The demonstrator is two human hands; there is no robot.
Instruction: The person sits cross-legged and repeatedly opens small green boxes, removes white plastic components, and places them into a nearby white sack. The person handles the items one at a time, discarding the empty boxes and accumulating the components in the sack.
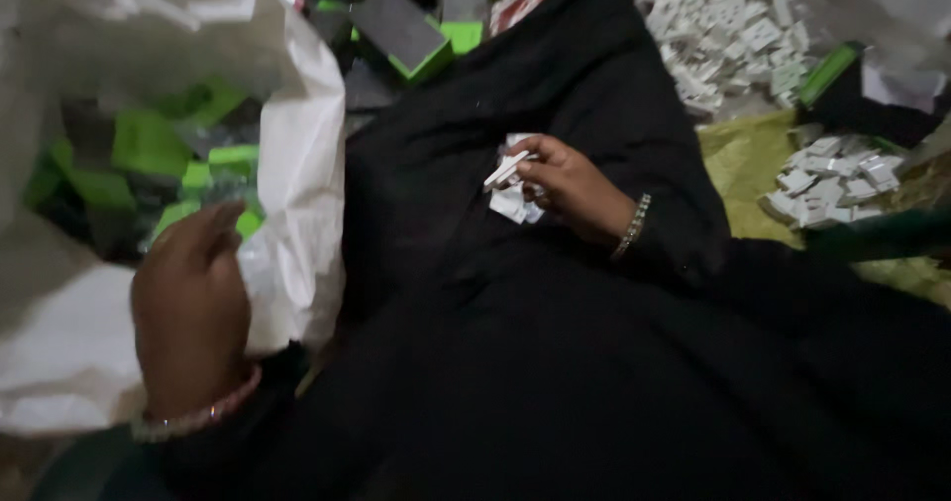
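Note:
My left hand (pixel 190 308) reaches into the mouth of a large white sack (pixel 297 184) at the left; its fingers rest at the rim, near green and black boxes (pixel 149 149) inside. I cannot tell whether it grips anything. My right hand (pixel 565 179) rests on my black-clothed lap (pixel 555 362) and is closed on several small white paper pieces (pixel 510 189), one thin piece pinched between thumb and fingers. Both wrists wear bracelets.
A heap of small white packets (pixel 733 30) lies at the top right, and a smaller pile (pixel 827 179) sits on a yellow-green sheet (pixel 743 164) at the right. A green and grey box (pixel 416 35) lies beyond the sack, a dark box (pixel 852 95) at the right.

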